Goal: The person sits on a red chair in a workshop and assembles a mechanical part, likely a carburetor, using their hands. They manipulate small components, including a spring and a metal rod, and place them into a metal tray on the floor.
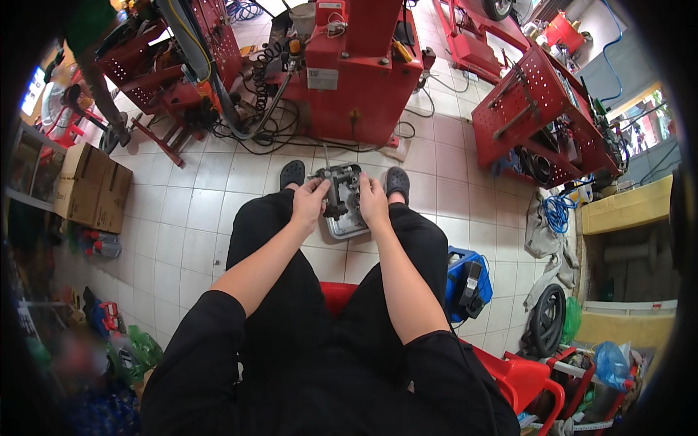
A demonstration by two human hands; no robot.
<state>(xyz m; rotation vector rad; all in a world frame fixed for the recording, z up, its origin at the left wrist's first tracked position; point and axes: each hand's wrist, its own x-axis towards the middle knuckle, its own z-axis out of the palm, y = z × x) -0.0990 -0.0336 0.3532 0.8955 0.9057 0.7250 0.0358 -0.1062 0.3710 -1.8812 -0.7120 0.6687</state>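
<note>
black clothing point(327, 385) spans six o'clock; toward twelve, left hand point(312, 199) and right hand point(373, 201) grip a dark metal part point(339, 192) above a silver tray point(345, 231). likely step: examining it; the next move calls for steady two-handed support.

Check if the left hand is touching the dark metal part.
Touching. The head view shows the left hand gripping the dark metal part by its left side, no visible gap between.

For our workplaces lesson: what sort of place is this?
Probably a vehicle repair workshop, judging by a red metal cart, a black tyre, and a dark metal part between the left hand and right hand.
</note>
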